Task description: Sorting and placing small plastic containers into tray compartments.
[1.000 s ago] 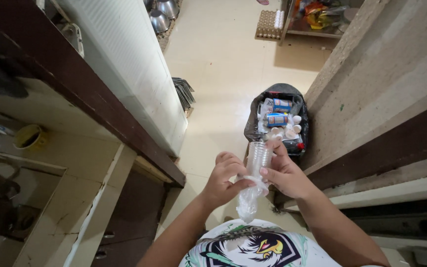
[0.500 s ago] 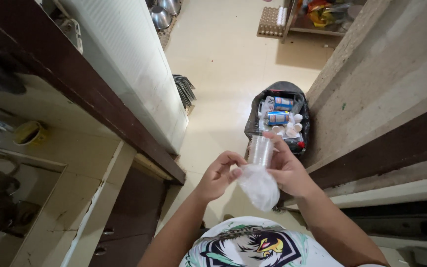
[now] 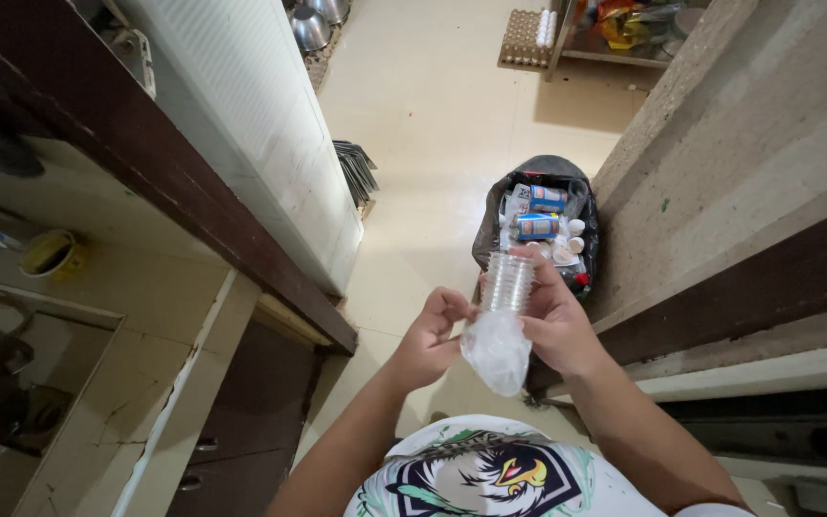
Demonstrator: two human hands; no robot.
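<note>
Clear plastic marks the centre of the view: a stack of cups (image 3: pixel 507 283) with a thin bag (image 3: pixel 497 350) hanging from its near end, held over the floor between my two hands. My right hand (image 3: pixel 555 321) wraps the stack from the right side, fingers curled around its ribbed wall and clamped on it, wrist bent inward, forearm rising from the lower right. My left hand (image 3: pixel 430 337) sits just beside the bag, fingertips pinched together on its upper edge, forearm coming up from the lower left. Both elbows are bent, so the cups stand nearly upright in front of my printed shirt (image 3: pixel 476 474).

To my left runs a counter (image 3: pixel 117 383) with a dark edge and a yellow bowl (image 3: pixel 48 253). Beyond my hands, on the floor (image 3: pixel 433 115), stands a black bin (image 3: pixel 538 215) holding cartons and eggshells, set against the stone wall (image 3: pixel 739 124) on the right. Farthest off lie an egg tray (image 3: pixel 525 38) and steel pots (image 3: pixel 313 24).
</note>
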